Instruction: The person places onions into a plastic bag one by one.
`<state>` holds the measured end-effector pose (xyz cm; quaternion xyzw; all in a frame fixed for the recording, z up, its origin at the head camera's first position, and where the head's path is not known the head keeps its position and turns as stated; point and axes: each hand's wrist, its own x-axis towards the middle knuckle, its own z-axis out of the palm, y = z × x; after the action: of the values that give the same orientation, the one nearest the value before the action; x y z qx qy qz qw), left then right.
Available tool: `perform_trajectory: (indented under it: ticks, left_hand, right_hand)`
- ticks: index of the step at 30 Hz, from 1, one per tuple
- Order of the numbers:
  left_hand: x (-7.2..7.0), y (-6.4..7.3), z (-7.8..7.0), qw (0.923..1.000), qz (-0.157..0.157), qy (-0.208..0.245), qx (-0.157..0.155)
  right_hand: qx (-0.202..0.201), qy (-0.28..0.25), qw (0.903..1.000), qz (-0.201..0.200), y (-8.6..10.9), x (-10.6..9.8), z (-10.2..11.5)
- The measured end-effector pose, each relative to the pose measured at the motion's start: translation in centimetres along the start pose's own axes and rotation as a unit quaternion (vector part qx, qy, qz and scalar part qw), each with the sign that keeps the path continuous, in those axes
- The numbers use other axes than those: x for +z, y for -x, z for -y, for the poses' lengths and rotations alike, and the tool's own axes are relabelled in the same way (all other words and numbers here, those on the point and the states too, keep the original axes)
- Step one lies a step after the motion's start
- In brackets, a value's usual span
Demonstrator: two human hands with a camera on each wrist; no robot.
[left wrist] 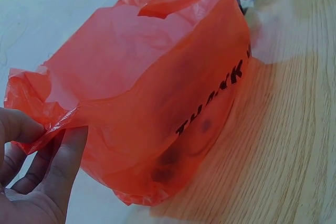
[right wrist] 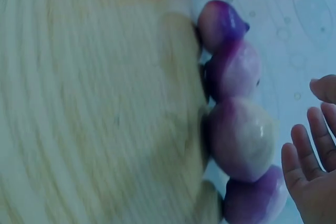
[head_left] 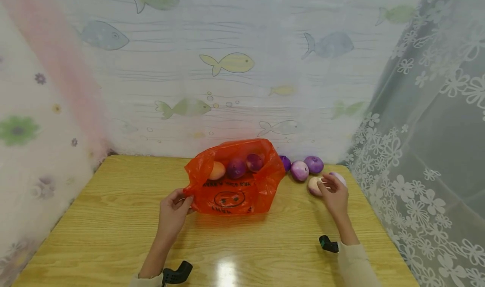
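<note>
A red plastic bag (head_left: pixel 231 203) with black print lies on the table, its mouth facing up and away from the left hand. The left hand (head_left: pixel 175 209) pinches the gathered left edge of the bag between thumb and fingers, as the left wrist view also shows. Inside the bag sit two purple onions (head_left: pixel 236 168) and a paler, orange-looking round one (head_left: pixel 217 171). Over by the loose onions, the right hand (head_left: pixel 336 196) is held above a white-and-purple onion (head_left: pixel 314 186). In the right wrist view its fingers (right wrist: pixel 317 140) are spread and apart from the onions.
To the right of the bag, several onions (head_left: pixel 299 171) form a loose group near the back right of the wooden table (head_left: pixel 125 211). A fish-patterned curtain (head_left: pixel 242 89) hangs along the far edge, and a lace-flowered curtain (head_left: pixel 428 173) borders the right side.
</note>
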<state>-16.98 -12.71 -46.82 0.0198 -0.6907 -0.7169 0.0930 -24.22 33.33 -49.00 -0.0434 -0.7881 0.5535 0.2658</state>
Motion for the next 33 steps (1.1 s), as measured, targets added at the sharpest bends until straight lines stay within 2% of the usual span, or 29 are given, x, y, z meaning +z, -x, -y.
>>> perform_trajectory:
  ticks: [5, 11, 14, 19, 25, 33]
  left_hand:
    - [0.0, 0.0, 0.0, 1.0, -0.002, -0.006, -0.002]
    - [-0.1, 0.0, 0.1, 1.0, -0.001, -0.007, 0.0]
    - [-0.1, -0.1, 0.2, 1.0, -0.001, -0.005, 0.002]
    - [-0.1, -0.1, 0.2, 1.0, 0.001, -0.002, 0.001]
    - [-0.1, -0.1, 0.3, 1.0, 0.005, 0.004, 0.0]
    - [-0.1, -0.1, 0.4, 0.9999, 0.007, 0.009, 0.0]
  right_hand:
    - [0.002, 0.072, 0.9971, 0.024, 0.1, -1.1, -0.6]
    - [-0.057, 0.154, 0.9833, 0.079, 0.0, -1.7, -1.2]
    - [-0.073, 0.177, 0.9769, 0.094, -0.1, -1.8, -1.4]
    - [-0.075, 0.193, 0.9731, 0.101, -0.2, -1.8, -1.9]
    - [-0.052, 0.199, 0.9708, 0.124, -0.6, -1.8, -2.4]
    - [0.049, 0.195, 0.9661, 0.162, -0.9, -1.7, -2.5]
